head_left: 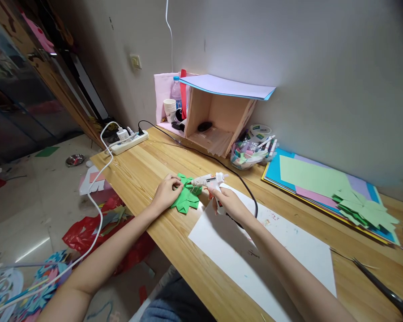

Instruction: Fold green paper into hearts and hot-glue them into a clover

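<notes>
On the wooden table lies a green folded-paper piece (188,199) with pointed, leaf-like tips. My left hand (168,191) is at its left side, fingers closed on the paper's edge. My right hand (226,201) grips a white hot glue gun (208,180), whose nozzle points left and reaches the upper part of the green paper. Whether glue is coming out is too small to see. A black cord (255,201) runs from the glue gun across the table. Below my right forearm lies a large white sheet (218,250) with a few coloured marks.
A power strip (130,142) sits at the table's far left corner. Behind are an open box (221,116), a clear tub of markers (246,154) and stacked coloured paper (309,174) with pale green paper shapes (366,205). Black-handled scissors (379,286) lie at right.
</notes>
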`<state>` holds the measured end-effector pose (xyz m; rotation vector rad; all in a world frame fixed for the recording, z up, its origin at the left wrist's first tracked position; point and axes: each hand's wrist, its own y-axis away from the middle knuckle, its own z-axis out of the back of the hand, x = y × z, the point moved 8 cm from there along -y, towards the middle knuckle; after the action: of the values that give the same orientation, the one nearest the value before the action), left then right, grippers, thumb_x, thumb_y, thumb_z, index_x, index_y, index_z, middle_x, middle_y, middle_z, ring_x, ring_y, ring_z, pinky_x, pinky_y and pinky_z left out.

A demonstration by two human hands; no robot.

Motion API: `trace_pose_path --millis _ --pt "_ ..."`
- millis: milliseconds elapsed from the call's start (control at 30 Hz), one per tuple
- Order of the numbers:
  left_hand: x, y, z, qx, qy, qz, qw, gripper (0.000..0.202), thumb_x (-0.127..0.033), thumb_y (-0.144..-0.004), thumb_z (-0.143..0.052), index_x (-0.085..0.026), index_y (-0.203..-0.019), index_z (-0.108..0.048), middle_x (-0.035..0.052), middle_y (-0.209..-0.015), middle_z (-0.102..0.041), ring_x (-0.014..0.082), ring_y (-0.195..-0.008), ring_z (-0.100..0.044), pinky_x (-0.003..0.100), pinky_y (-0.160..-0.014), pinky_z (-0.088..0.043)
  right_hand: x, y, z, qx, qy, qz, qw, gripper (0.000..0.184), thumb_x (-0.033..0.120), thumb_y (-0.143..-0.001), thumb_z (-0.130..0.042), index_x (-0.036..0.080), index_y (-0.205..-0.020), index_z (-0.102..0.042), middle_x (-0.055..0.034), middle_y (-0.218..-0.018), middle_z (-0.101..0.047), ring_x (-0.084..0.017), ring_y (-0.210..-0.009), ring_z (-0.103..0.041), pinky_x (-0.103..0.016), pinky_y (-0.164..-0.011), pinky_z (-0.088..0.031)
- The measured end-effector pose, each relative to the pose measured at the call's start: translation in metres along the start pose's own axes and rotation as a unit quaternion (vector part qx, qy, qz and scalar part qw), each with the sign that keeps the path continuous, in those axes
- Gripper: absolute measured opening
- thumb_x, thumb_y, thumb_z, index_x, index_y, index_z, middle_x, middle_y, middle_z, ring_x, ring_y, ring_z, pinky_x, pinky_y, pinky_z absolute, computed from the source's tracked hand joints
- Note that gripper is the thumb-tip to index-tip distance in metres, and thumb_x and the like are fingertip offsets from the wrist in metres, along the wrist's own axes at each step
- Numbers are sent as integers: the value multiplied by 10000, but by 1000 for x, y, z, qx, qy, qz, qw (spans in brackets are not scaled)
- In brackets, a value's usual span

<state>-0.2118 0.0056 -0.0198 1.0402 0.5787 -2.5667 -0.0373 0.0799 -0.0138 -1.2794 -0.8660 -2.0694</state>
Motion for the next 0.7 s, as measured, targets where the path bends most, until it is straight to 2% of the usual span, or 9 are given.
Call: trace_pose_path --millis 300,700 --pt "-2 0 1 -1 1 -6 1000 143 -252 -768 -540 -172 -700 -636 60 -930 -580 154 -819 -577 279 -694 -491 -5 -3 -1 -12 -22 -3 1000 392 515 -828 -387 182 -647 -489 17 -440 -540 -122 -419 -512 -232 -487 -365" --pt "-2 0 1 -4 10 -2 1000 138 -252 -761 -546 -179 -687 -637 56 -914 -580 155 -821 -579 277 -685 -493 -7 -6 -2 -8 -1 -1 1000 421 510 -828 -393 189 -560 -444 9 -429 -535 -121 -435 -505 -236 -515 -384"
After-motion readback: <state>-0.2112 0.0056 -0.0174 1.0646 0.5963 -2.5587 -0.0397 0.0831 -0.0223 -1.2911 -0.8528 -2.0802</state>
